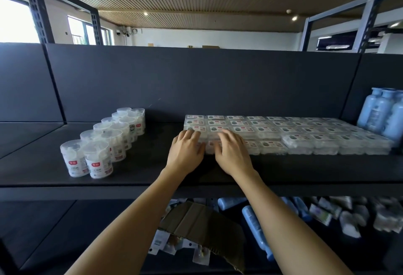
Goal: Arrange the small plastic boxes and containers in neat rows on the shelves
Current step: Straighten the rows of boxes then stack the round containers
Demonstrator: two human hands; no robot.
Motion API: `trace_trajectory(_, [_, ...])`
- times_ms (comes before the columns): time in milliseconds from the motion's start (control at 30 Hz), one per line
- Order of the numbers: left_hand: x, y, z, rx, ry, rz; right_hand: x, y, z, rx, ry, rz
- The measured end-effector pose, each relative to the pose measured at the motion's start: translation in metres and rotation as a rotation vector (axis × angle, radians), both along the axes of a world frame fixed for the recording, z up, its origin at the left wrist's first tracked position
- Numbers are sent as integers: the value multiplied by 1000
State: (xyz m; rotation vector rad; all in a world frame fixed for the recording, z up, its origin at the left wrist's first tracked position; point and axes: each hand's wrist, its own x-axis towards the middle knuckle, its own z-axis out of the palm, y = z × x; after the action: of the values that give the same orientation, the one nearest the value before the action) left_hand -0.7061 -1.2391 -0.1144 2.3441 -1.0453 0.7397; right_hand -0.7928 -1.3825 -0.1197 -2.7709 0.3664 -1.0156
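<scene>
Several small clear plastic boxes (287, 131) with labels lie in tight rows across the black shelf (135, 165), stacked two high at the left. My left hand (185, 150) rests on the front left corner box of that block, fingers spread over its top. My right hand (232, 152) lies just to its right on the neighbouring front boxes, fingers spread and pressing down. Two rows of clear round containers (102, 143) with white labels stand further left on the same shelf, apart from both hands.
Blue bottles (383, 113) stand at the shelf's right end against the back panel. Below the shelf lie a cardboard flap (202, 229), more blue bottles (255, 226) and loose packets (322, 213). Bare shelf lies between the round containers and the boxes.
</scene>
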Motion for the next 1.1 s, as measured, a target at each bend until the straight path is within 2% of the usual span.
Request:
trace_trajectory(133, [-5, 2, 4, 54, -46, -33, -11, -1, 3, 39, -34, -55])
trace_trajectory(233, [-9, -6, 9, 66, -121, -95, -34, -14, 9, -51, -19, -97])
trace_trajectory(400, [-44, -51, 15, 51, -68, -243, -94, -64, 11, -165, 11, -242])
trace_trajectory(600, [-94, -122, 20, 125, -5, -338, -146, -126, 13, -96, 28, -332])
trace_trajectory(733, [-109, -168, 18, 172, 11, -258, -155, -177, 17, -82, 71, -343])
trace_trajectory(867, [-116, -193, 7, 236, -9, -145, -147, -209, 13, -110, 52, -259])
trace_trajectory(1100, [-117, -201, 5, 162, -30, -114, -142, -224, 5, -119, 0, -171])
